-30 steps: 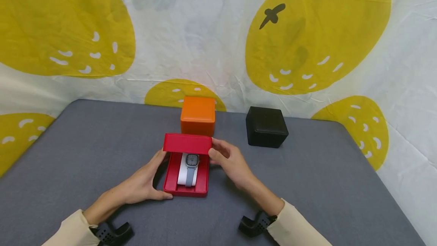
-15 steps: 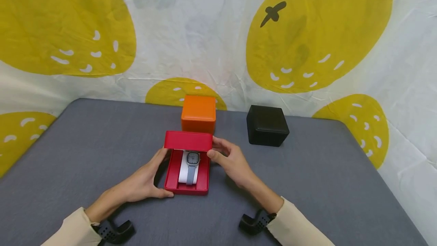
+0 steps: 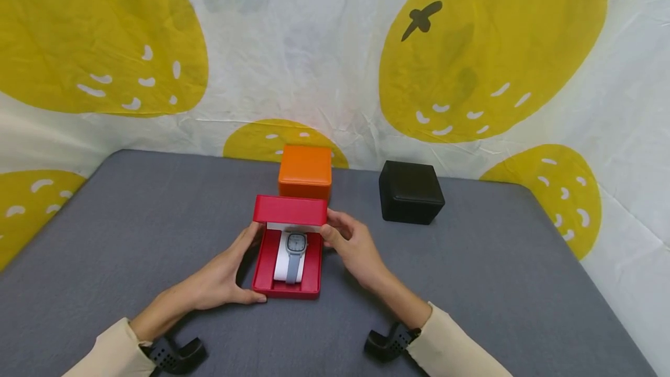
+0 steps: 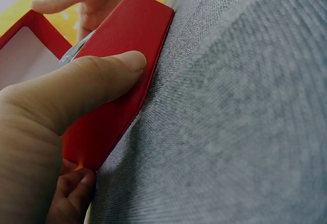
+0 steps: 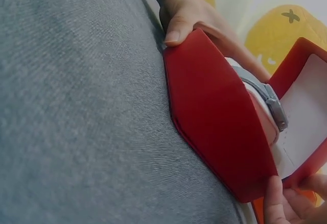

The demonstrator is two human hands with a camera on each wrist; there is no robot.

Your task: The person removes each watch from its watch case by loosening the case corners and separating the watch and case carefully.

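Observation:
A red watch box (image 3: 313, 269) sits on the grey cloth with its lid (image 3: 290, 210) tilted up on the far side. Inside, a wristwatch (image 3: 296, 243) with a grey-blue strap is wrapped round a white cushion (image 3: 280, 263). My left hand (image 3: 217, 284) grips the box's left side, thumb at the near corner and fingers toward the back. In the left wrist view that thumb (image 4: 102, 76) lies across the red side wall. At the lid's right end, my right hand (image 3: 358, 249) holds the edge between thumb and fingers. White lining (image 5: 306, 101) shows under the lid in the right wrist view.
Directly behind the red box stands an orange box (image 3: 305, 167). A black box (image 3: 411, 192) stands farther right, near the table's back edge. Beyond the table (image 3: 497, 284) hangs a white curtain (image 3: 293, 34) printed with yellow shapes.
The lid has tilted farther up and back, so a strip of its white lining now shows above the watch. My right hand moved slightly with it, while my left hand stays on the box.

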